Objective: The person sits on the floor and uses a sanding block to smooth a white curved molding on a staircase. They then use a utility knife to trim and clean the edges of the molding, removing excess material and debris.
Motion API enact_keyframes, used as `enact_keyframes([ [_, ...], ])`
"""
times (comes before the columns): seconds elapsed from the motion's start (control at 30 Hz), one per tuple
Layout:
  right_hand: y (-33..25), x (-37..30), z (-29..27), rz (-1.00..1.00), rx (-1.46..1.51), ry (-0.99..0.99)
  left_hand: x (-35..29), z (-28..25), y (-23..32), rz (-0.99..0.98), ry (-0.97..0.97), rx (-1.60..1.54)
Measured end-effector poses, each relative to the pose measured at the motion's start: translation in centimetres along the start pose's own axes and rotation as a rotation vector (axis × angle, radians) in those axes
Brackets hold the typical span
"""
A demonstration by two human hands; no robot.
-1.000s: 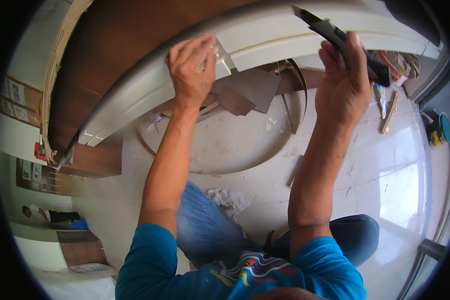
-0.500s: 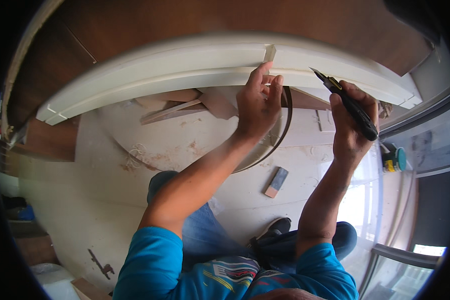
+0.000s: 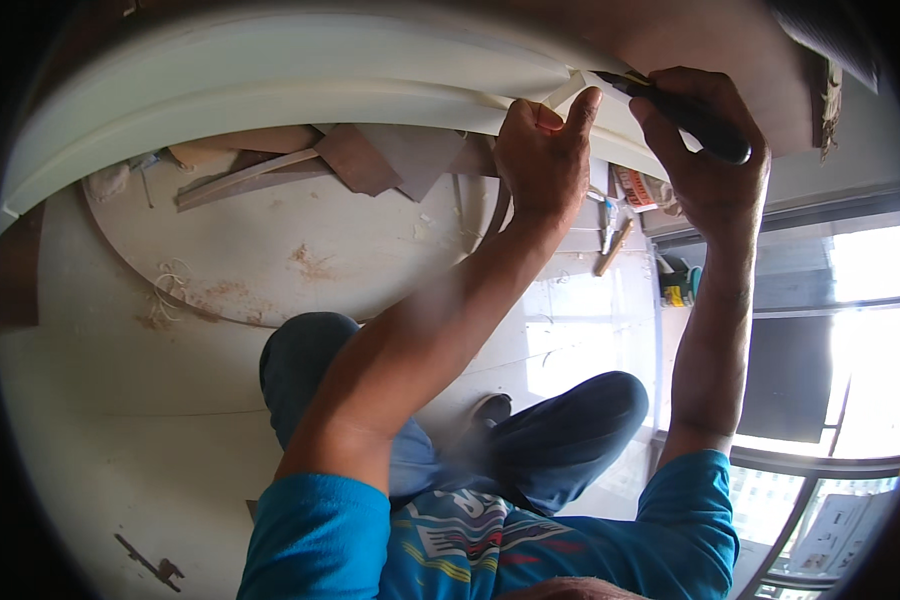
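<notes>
A long white moulded board [image 3: 300, 92] spans the top of the view. Across it, at a joint or notch, lies a small cream strip [image 3: 567, 90]. My left hand [image 3: 545, 165] is closed at the strip's lower end, fingers curled against the board's edge and thumb pointing up; the exact contact is partly hidden. My right hand [image 3: 715, 150] is wrapped round a black utility knife [image 3: 695, 115]. Its blade points left and reaches the strip's upper end.
A round board [image 3: 240, 270] with shavings and wood offcuts [image 3: 355, 160] lies below the moulding. Right of it are a wooden stick [image 3: 615, 247], a blue-and-white tool [image 3: 608, 222] and a dark tub [image 3: 678, 283]. Glazed panels [image 3: 870, 400] stand at the right.
My view has shifted to the right along the board. The knife has moved up and left, from apart in the air to the cream strip. My left hand stays by the strip.
</notes>
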State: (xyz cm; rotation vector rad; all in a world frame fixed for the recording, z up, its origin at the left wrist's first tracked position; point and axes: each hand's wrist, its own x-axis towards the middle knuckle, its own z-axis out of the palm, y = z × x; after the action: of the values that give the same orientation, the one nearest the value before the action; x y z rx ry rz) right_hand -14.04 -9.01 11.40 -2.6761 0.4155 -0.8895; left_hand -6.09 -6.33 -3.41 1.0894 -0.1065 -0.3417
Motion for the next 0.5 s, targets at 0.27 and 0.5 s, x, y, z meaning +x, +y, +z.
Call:
enact_keyframes([
  [0.27, -0.4, 2.0, 1.0, -0.093, -0.167, -0.082, 0.2, 0.5, -0.7, -0.03, 0.021, -0.028],
  [0.5, -0.6, 2.3, 0.9, -0.042, -0.198, -0.102, 0.1, 1.2, -0.9, -0.037, 0.035, -0.051],
])
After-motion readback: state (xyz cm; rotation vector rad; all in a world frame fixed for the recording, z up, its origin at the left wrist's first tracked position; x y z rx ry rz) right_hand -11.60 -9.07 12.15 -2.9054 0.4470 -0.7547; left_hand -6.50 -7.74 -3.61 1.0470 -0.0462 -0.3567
